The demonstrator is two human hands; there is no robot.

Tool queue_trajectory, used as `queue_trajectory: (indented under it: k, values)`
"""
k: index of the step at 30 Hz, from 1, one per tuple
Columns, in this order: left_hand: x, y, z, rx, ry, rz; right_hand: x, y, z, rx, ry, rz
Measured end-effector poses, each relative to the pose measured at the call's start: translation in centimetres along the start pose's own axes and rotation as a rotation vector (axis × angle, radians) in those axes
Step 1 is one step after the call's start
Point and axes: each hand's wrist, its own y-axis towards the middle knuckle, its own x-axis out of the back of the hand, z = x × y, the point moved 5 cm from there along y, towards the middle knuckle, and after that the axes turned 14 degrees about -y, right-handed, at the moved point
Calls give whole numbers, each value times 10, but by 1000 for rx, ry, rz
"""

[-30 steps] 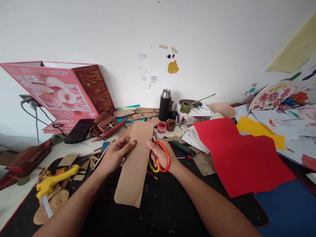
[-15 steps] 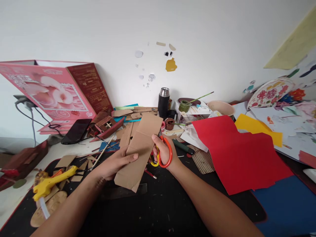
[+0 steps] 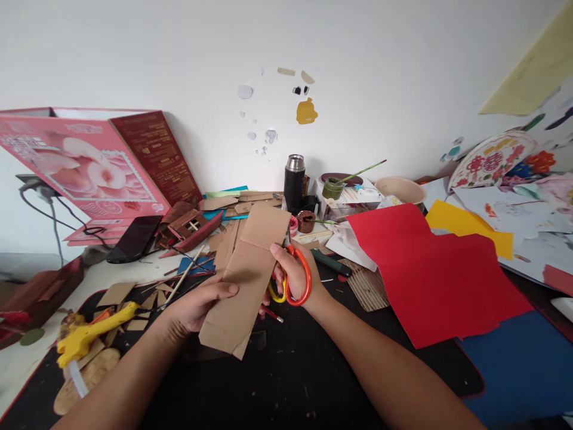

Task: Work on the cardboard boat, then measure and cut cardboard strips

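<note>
A long strip of brown cardboard is held up over the black mat, tilted, its top end leaning to the right. My left hand grips its left edge, thumb on the front face and fingers hidden behind. In my right hand is a pair of scissors with orange and yellow handles. The right thumb also presses on the strip's right edge. Most of the scissor blades are hidden; a short bit of metal shows beside the strip's edge. A red pencil lies on the mat below.
A yellow glue gun and cardboard scraps lie left. Behind stand a small brown model house, a black thermos and open paint jars. Red sheet covers the right side, above a blue sheet. A pink box stands back left.
The cardboard's lower end has shifted slightly left and down with my left hand. My right hand keeps the scissors at the strip's right edge. The whole view has shifted slightly.
</note>
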Motion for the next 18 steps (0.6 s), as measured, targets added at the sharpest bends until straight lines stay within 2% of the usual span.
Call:
queue_trajectory:
  k: [5, 11, 15, 18]
  values:
    - [-2, -1, 2, 6, -69, 110, 1, -2, 3, 37, 14, -7]
    - [-10, -6, -5, -13, 21, 250, 4, 1, 0, 46, 48, -42]
    - [-2, -11, -13, -45, 143, 320, 22, 12, 0, 14, 154, -196]
    - [11, -11, -23, -142, 212, 263, 38, 21, 2, -13, 240, -326]
